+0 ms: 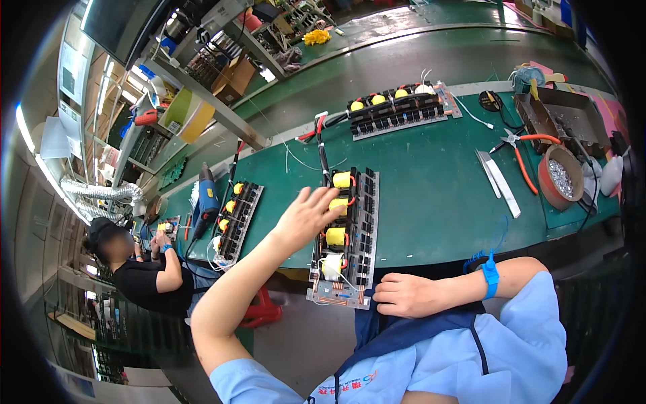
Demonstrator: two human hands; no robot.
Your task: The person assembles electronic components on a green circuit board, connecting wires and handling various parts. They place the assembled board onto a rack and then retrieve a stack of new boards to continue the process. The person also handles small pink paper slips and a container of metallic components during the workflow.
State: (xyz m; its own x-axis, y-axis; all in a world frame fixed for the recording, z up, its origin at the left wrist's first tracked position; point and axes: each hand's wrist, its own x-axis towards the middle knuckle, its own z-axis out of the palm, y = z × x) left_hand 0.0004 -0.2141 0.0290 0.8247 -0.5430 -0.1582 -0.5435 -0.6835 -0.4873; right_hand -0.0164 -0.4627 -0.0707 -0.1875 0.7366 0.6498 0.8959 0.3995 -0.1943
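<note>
The long circuit board w/ black blocky parts and a row of yellow-wrapped coils (368, 229) lay lengthwise on the green flat-topped surface (431, 202), its near end sticking out past the front edge. The person's L hand (313, 214) was wide, fingers loosely spread, fingertips at the upper coils; no firm grip that I could see. The R hand (408, 295) was half curled just beside the overhanging corner; couldn't tell if it touched the board or held anything.

To work it well, I'd say: light pressure on the coils, some support under the near end, and no tugging on the black-sleeved cable (323, 153) at the far end.

Best room was prob. to the R, btwn the board and the flat white strips (499, 183). L was tighter: a second, similar coil-studded board (239, 221), then a blue heat gun (207, 200). A third such board (404, 111) stood beyond. Far R: orange-handled pliers (524, 156) and a reddish-brown bowl of shiny bits (560, 183). The blue wrist strap's (490, 276) coiled cord could snag on wide R moves.
</note>
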